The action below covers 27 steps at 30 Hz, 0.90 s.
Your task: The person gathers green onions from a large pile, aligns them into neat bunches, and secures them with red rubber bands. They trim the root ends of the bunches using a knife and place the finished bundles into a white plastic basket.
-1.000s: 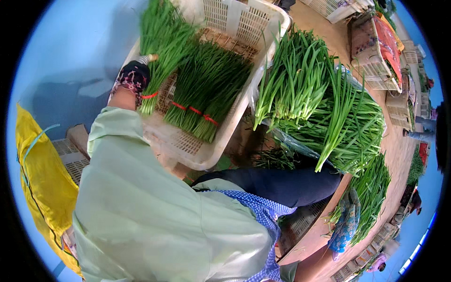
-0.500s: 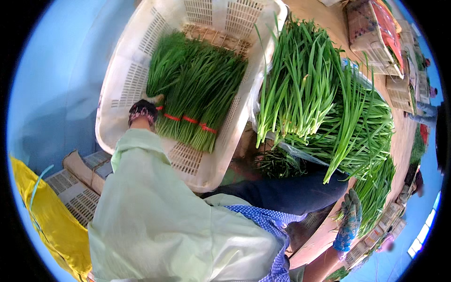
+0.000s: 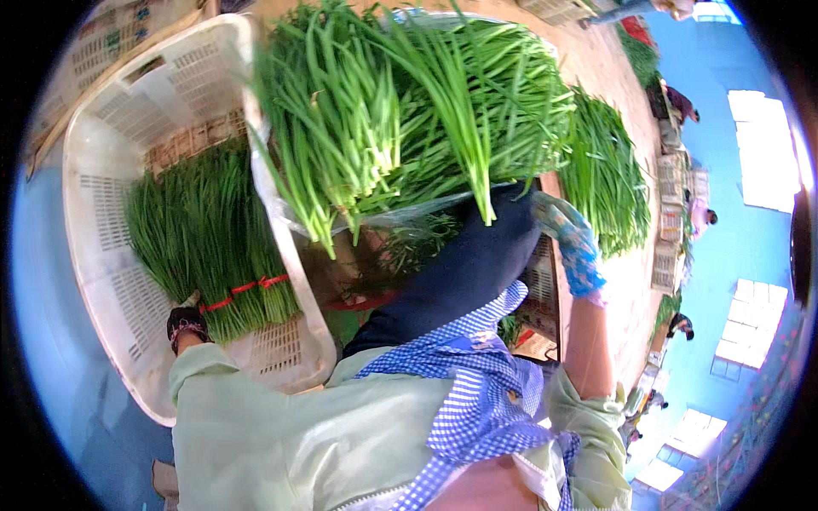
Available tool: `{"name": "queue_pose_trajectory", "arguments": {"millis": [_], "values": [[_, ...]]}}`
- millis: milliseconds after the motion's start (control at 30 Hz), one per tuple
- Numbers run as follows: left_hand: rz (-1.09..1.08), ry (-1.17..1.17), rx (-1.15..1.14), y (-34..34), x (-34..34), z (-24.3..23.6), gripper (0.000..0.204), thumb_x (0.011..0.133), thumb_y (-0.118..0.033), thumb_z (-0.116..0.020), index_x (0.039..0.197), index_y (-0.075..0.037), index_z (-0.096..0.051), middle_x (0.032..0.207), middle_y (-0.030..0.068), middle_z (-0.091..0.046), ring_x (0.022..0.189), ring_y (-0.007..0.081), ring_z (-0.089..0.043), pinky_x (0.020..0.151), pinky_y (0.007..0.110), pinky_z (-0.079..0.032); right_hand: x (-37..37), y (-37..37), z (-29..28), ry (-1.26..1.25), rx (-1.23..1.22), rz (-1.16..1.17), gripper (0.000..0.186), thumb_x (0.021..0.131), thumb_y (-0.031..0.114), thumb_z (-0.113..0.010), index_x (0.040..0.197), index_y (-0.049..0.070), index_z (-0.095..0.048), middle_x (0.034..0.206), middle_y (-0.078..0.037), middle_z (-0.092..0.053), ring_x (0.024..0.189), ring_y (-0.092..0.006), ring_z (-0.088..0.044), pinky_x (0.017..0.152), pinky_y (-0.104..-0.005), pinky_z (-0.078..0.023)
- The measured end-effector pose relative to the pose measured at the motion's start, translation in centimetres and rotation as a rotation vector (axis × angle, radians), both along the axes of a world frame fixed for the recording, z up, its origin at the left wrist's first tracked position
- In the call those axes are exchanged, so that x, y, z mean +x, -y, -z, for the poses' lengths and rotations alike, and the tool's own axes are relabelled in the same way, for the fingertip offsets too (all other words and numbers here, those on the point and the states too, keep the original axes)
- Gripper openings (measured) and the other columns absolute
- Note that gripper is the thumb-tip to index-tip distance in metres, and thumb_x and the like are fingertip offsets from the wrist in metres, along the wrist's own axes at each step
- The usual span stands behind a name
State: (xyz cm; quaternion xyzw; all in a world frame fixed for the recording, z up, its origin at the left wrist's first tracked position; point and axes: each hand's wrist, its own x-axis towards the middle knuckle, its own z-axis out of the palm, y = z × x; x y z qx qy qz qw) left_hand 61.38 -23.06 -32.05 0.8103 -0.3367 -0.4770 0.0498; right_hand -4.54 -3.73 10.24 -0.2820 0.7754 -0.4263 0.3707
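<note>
My left hand [image 3: 186,324], in a dark glove, reaches into a white plastic crate [image 3: 85,213] at the left. Its fingers close on the leftmost bundle [image 3: 153,264] of garlic chives, near the cut ends; leaves hide part of the grip. Beside it lie several bundles [image 3: 226,230] tied with red bands. Next to my dark-trousered knee, my right hand [image 3: 573,243] wears a blue-patterned glove. Its fingers stretch out and hold nothing. Loose garlic chives [image 3: 341,111] form a large heap between the crate and that hand, with some stalks hanging over the near edge.
Clear plastic sheeting [image 3: 400,213] lies under the heap. More loose chives [image 3: 601,170] rest beyond my right hand. A blue-checked cloth [image 3: 477,383] hangs across my front. Farther right are stacked crates [image 3: 669,221] and other people [image 3: 700,217] along a blue wall.
My view has turned rightward, so the crate and heap sit farther left. My right hand has come up beside my knee. The left hand stays at the leftmost bundle.
</note>
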Motion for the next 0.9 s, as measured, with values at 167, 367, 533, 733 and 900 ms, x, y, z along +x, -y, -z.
{"name": "queue_pose_trajectory", "arguments": {"millis": [167,367,533,733,900], "values": [[0.07,0.139,0.05,-0.3,-2.2,-2.8,0.09,0.072,-0.043,-0.072,0.141,-0.009,-0.026,0.143,0.0151,-0.032,0.128,0.0296,-0.036,0.104,0.04,-0.033,0.7,2.3,2.7,-0.286,0.046,-0.022,0.031,0.088,0.015,-0.059,0.114,-0.001,-0.058,0.103,-0.008,-0.064,0.094,-0.0155,-0.058,0.085,-0.0261,-0.044],[0.104,0.213,0.024,-0.9,-3.1,-3.3,0.089,0.072,-0.043,-0.071,0.141,-0.01,-0.027,0.143,0.0148,-0.032,0.127,0.0293,-0.037,0.103,0.04,-0.034,6.5,7.7,4.8,-0.885,0.53,-0.25,0.057,0.077,0.045,-0.066,0.113,0.002,-0.056,0.09,-0.02,-0.065,0.089,-0.0352,-0.061,0.079,-0.0417,-0.048],[0.148,0.305,-0.03,1.0,-4.7,-5.2,0.088,0.072,-0.043,-0.071,0.141,-0.011,-0.027,0.143,0.0146,-0.033,0.126,0.0292,-0.039,0.103,0.04,-0.035,3.1,4.7,8.4,-0.362,0.165,-0.008,0.032,0.081,0.026,-0.064,0.101,0.001,-0.061,0.082,-0.017,-0.066,0.076,-0.031,-0.064,0.064,-0.0355,-0.048],[-0.053,0.48,-0.382,5.7,-11.0,-5.5,0.087,0.073,-0.043,-0.071,0.141,-0.011,-0.028,0.142,0.0143,-0.033,0.125,0.029,-0.041,0.102,0.04,-0.036,2.5,-4.3,-3.0,0.057,-0.226,0.096,0.037,0.089,0.015,-0.058,0.12,-0.004,-0.049,0.085,0.0,-0.057,0.071,-0.0093,-0.05,0.065,-0.0247,-0.044],[0.107,0.162,-1.089,3.2,-29.1,-28.5,0.066,0.086,-0.033,-0.059,0.14,-0.008,-0.028,0.142,0.0157,-0.031,0.125,0.031,-0.039,0.102,0.04,-0.037,1.0,-17.0,-7.1,-0.059,-0.306,0.412,0.03,0.092,0.024,-0.05,0.112,0.003,-0.058,0.071,0.003,-0.049,0.061,-0.005,-0.042,0.053,-0.019,-0.033]]}}
